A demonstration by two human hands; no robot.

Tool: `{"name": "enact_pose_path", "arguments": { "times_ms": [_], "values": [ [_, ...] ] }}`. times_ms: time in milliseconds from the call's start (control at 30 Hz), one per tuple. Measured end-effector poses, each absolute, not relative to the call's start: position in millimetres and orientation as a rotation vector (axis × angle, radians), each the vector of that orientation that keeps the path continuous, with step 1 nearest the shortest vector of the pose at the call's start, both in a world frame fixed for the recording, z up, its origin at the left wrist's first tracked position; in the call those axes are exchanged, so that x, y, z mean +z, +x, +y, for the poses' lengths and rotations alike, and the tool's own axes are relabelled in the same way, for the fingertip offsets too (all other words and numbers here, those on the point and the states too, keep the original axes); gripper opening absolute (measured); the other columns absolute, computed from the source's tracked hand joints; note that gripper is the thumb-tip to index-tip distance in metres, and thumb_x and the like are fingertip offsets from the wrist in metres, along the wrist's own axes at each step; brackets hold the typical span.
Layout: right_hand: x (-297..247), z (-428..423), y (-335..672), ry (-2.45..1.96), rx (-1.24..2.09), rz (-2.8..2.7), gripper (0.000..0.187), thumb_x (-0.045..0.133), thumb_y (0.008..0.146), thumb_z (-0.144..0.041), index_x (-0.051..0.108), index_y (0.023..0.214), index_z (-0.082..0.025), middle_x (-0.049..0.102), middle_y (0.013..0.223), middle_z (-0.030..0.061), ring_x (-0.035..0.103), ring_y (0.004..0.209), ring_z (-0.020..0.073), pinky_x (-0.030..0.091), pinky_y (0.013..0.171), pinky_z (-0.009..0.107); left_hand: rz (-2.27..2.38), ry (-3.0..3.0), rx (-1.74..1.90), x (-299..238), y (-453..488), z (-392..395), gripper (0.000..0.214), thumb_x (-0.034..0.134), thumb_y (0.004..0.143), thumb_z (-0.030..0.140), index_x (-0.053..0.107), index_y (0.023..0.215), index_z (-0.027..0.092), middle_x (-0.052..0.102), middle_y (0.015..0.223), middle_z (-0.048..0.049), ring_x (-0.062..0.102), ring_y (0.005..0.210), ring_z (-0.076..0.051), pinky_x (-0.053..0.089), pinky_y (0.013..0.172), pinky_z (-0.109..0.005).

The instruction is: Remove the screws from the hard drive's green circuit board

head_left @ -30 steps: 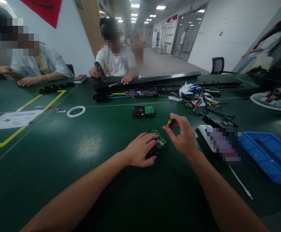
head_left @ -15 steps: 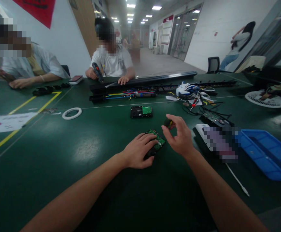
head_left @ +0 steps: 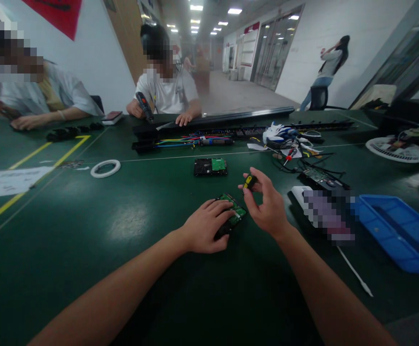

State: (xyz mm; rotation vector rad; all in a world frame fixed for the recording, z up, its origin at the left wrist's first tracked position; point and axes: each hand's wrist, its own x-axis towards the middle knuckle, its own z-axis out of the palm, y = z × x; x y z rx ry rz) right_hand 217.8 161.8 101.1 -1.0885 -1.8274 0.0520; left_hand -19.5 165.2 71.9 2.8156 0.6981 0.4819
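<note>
A hard drive point(head_left: 235, 210) with a green circuit board on top lies on the green table point(head_left: 86, 250) in front of me. My left hand point(head_left: 205, 227) rests on its near left part, fingers curled over it, pressing it down. My right hand point(head_left: 267, 204) hovers just right of the drive, fingers pinched round a small screwdriver with a yellow and black handle point(head_left: 248, 182). The screwdriver's tip is hidden behind my fingers.
A second hard drive point(head_left: 210, 166) lies farther back, a white tape ring point(head_left: 105, 168) to the left. A blue tray point(head_left: 397, 230) and a white stick point(head_left: 355, 274) sit at right. Cables, tools and long black rails cross the far table, where two people sit.
My right hand turned the screwdriver's handle between its fingers and shifted slightly left. My left hand stayed on the drive. A person in the background walked left.
</note>
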Motion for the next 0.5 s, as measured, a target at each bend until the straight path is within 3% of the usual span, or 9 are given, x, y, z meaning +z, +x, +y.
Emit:
{"name": "enact_pose_path", "arguments": {
  "times_ms": [133,333,500],
  "values": [
    [101.1,161.9,217.3,-1.101,-0.018,-1.800,0.060,0.070,0.097,-0.029,0.049,0.153,-0.034,0.072,0.119,0.0059,0.074,0.088,0.0216,0.068,0.087,0.043,0.717,2.781,0.509,72.1,-18.6,165.3,0.071,0.066,0.085,0.044,0.052,0.150,0.019,0.052,0.158,-0.0163,0.046,0.150,-0.035,0.034,0.128,-0.058],
    [104.8,162.0,217.5,-1.083,0.110,-1.779,0.058,0.061,0.101,-0.024,0.044,0.156,-0.030,0.070,0.137,0.0096,0.077,0.104,0.0233,0.065,0.098,0.046,0.726,2.768,0.520,72.8,-17.8,165.6,0.071,0.067,0.083,0.043,0.055,0.149,0.019,0.052,0.159,-0.0164,0.047,0.151,-0.034,0.033,0.128,-0.055],
    [105.5,163.6,219.0,-1.125,-0.052,-1.738,0.053,0.072,0.095,-0.029,0.055,0.146,-0.031,0.072,0.120,0.0078,0.074,0.089,0.0234,0.067,0.089,0.049,0.732,2.771,0.511,70.7,-18.2,172.5,0.069,0.067,0.083,0.042,0.057,0.147,0.019,0.050,0.161,-0.0152,0.045,0.152,-0.034,0.031,0.129,-0.057]
  ]
}}
